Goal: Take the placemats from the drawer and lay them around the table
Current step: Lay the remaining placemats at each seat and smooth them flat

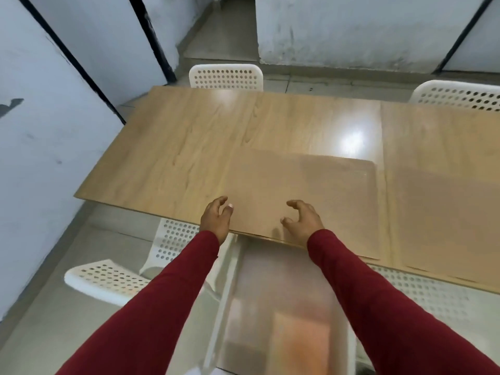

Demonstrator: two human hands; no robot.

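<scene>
1 view only: head-worn wide-angle, looks forward and steeply down from above near edge of table. Edges bow from lens. Both sleeved forearms enter from bottom; left hand and right hand close below lens, mid-frame. Beyond fingertips: tabletop, then white chair, wall. Below wrists: floor, blurred. No 2nd view, no overlap.

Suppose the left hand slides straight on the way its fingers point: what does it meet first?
Probably nothing: beyond the left hand the table top looks bare up to the far white chair, though depth is unclear.
</scene>
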